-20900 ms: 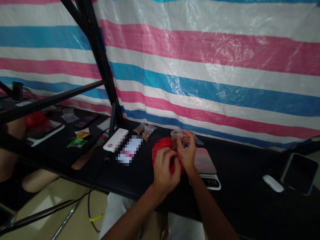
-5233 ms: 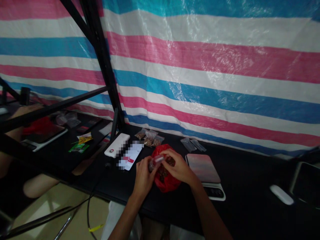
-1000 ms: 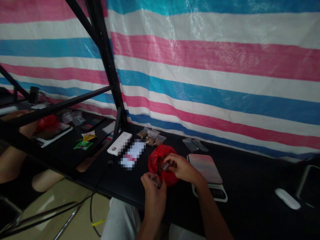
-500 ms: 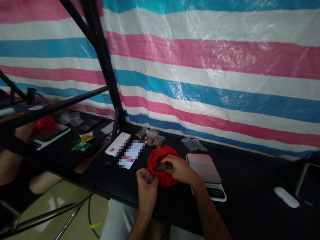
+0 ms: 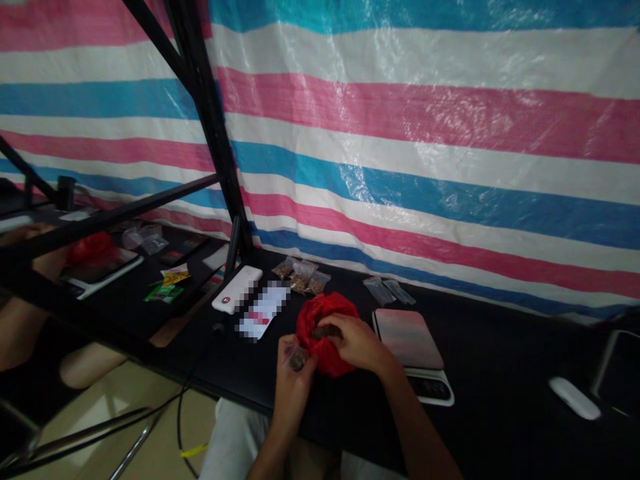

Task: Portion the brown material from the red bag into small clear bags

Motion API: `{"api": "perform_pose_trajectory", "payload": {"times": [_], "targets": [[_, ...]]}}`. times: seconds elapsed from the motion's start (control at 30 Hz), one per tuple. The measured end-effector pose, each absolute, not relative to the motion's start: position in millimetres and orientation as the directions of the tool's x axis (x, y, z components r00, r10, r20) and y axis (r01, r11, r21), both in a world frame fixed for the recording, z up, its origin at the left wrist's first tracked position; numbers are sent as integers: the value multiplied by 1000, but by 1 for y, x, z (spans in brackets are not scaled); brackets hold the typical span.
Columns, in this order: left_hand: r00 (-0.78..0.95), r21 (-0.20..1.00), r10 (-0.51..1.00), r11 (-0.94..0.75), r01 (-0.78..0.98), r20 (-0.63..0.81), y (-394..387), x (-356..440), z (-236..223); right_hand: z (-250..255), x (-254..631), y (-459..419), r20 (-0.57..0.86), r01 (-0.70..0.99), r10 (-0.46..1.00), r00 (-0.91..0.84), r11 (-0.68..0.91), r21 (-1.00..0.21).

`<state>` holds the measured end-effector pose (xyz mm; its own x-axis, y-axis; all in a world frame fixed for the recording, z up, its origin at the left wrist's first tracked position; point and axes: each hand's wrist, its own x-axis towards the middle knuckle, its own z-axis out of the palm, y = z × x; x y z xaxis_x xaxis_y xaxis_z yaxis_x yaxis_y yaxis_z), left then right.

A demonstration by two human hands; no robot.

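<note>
My left hand (image 5: 293, 381) is closed on a small clear zip bag (image 5: 297, 360) with some brown bits in it, at the near left edge of the red plastic bag. The red plastic bag (image 5: 333, 307) stands with its mouth open and holds brown, loose-looking stuff. Inside that mouth are the bent fingers of my right hand (image 5: 356, 341), closed at the brown stuff; what exactly they grip is hidden. To the right of the hand lies a white kitchen scale (image 5: 410, 338) with a pinkish, shiny plate, bare on top.
Filled small bags (image 5: 303, 275) lie behind the red bag, flat clear bags (image 5: 387, 291) farther right. A white box-like device (image 5: 237, 289) and a blurred-out card (image 5: 265, 311) lie left. A white mouse (image 5: 575, 398) sits right. Beyond the black frame (image 5: 213, 133), another person's arm (image 5: 50, 267) shows.
My right hand's fingers have dipped a little deeper into the red bag. The small bag in my left hand has turned slightly, showing more of its clear top.
</note>
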<state>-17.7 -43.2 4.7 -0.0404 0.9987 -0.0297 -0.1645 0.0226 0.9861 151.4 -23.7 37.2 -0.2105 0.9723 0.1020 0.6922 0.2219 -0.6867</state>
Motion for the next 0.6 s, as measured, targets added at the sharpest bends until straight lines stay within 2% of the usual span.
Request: {"api": "perform_pose_trajectory", "payload": {"times": [0.23,0.47,0.6], "targets": [[85,994,993,-78,-81,85,-50,-18,9,32,151,-21,99,659,980,-171,188,-728],[135,984,991,22,-178,2,-43,-30,14,27,161,-19,98,582,981,-165,177,-794],[89,988,995,-26,-150,39,-44,-33,13,29,168,-18,85,508,982,-172,162,-846]]}}
